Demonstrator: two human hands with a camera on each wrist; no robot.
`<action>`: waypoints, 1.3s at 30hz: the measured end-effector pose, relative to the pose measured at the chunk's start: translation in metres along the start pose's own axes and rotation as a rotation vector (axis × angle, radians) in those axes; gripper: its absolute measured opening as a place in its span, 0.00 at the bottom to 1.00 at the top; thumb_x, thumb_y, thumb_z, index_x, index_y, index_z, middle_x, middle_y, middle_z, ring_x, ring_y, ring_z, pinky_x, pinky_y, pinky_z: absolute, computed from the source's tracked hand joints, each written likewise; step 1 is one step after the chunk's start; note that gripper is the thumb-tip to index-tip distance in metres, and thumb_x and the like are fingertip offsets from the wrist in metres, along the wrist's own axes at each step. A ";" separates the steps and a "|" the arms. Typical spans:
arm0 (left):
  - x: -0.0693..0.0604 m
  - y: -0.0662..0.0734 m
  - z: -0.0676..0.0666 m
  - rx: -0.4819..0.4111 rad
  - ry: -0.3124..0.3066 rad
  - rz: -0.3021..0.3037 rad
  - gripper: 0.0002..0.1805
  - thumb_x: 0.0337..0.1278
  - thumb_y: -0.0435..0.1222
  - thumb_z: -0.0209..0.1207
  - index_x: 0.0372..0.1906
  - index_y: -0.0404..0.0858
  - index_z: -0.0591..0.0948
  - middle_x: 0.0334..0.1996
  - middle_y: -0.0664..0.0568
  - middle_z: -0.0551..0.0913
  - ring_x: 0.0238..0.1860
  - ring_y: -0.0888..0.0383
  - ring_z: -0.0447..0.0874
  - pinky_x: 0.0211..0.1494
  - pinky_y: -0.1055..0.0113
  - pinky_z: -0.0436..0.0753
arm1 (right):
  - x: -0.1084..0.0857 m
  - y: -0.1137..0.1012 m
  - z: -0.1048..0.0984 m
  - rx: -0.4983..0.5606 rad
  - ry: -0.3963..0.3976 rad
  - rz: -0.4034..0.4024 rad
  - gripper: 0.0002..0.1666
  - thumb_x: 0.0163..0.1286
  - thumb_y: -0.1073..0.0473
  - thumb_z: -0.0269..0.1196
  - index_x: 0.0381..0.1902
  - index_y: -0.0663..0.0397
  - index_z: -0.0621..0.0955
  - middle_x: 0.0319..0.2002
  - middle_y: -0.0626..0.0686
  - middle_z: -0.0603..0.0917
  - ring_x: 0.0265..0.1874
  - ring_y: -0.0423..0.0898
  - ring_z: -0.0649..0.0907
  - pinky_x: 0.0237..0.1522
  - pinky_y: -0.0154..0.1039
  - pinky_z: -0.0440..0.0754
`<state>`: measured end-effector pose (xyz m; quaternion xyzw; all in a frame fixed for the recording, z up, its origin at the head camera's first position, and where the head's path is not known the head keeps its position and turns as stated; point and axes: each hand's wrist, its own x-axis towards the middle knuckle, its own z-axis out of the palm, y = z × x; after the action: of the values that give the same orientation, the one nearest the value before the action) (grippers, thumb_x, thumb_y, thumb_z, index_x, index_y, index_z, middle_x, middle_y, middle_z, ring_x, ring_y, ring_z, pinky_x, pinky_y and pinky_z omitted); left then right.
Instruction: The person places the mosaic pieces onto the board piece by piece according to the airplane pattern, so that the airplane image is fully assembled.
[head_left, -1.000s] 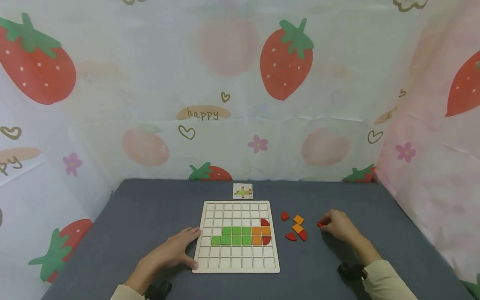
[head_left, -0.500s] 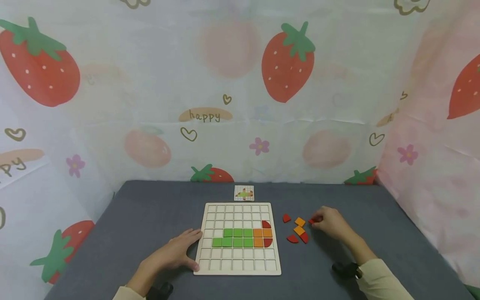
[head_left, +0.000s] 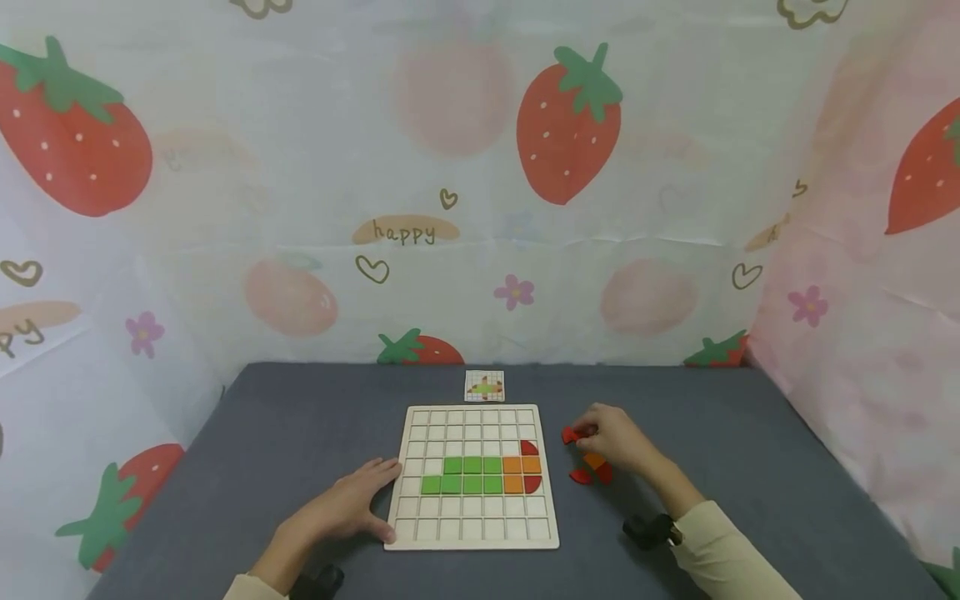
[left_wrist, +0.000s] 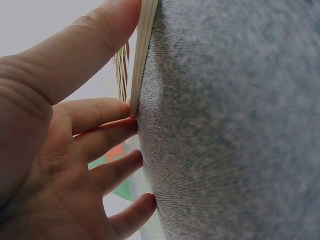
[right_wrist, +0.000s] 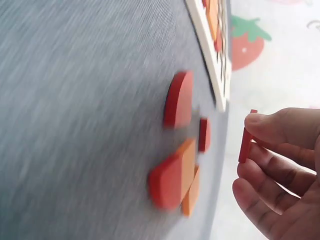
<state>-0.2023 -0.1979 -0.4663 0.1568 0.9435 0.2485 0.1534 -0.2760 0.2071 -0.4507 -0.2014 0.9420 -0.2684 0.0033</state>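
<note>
Grey worktop (head_left: 300,417) is backed by strawberry-printed cloth (head_left: 660,83). By the right hand (head_left: 618,437), a red piece (right_wrist: 246,142), seen edge-on, is pinched between thumb and fingertips, lifted near the loose red quarters (right_wrist: 180,100). By the left hand (head_left: 341,502), thumb and fingers spread, the board (head_left: 472,529) is touched at its left edge and near corner, apparently to steady it. Green squares (head_left: 472,483), orange squares (head_left: 512,483) and two laid quarters (head_left: 532,484) are set on its grid. Right of it, the loose red quarters are scattered with orange tiles (right_wrist: 187,160). Beyond it, a patterned card (head_left: 484,386) is placed. Filling from the card seems in hand; next, the held piece would need to be turned correctly and lowered into its cell.
</note>
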 end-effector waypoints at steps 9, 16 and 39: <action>0.002 -0.002 0.002 0.002 0.014 0.009 0.54 0.30 0.44 0.77 0.70 0.31 0.67 0.72 0.39 0.65 0.75 0.35 0.55 0.68 0.32 0.59 | 0.016 -0.028 0.012 0.010 -0.009 -0.060 0.10 0.61 0.65 0.68 0.41 0.61 0.87 0.36 0.51 0.82 0.32 0.41 0.76 0.33 0.33 0.78; 0.002 -0.003 0.002 0.001 0.013 0.004 0.55 0.30 0.45 0.77 0.70 0.31 0.67 0.72 0.39 0.65 0.75 0.36 0.54 0.68 0.33 0.59 | 0.027 -0.048 0.020 0.062 -0.037 -0.103 0.13 0.61 0.65 0.67 0.44 0.63 0.86 0.36 0.52 0.82 0.33 0.41 0.78 0.33 0.31 0.77; 0.000 -0.004 0.001 0.003 0.005 0.039 0.55 0.30 0.46 0.77 0.69 0.29 0.67 0.71 0.37 0.66 0.74 0.34 0.55 0.67 0.31 0.60 | 0.047 -0.090 0.049 0.139 -0.132 -0.209 0.11 0.63 0.66 0.66 0.43 0.60 0.86 0.39 0.53 0.82 0.37 0.44 0.80 0.37 0.32 0.80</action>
<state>-0.2034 -0.2009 -0.4690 0.1747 0.9410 0.2504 0.1460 -0.2797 0.0947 -0.4425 -0.3151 0.8928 -0.3179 0.0513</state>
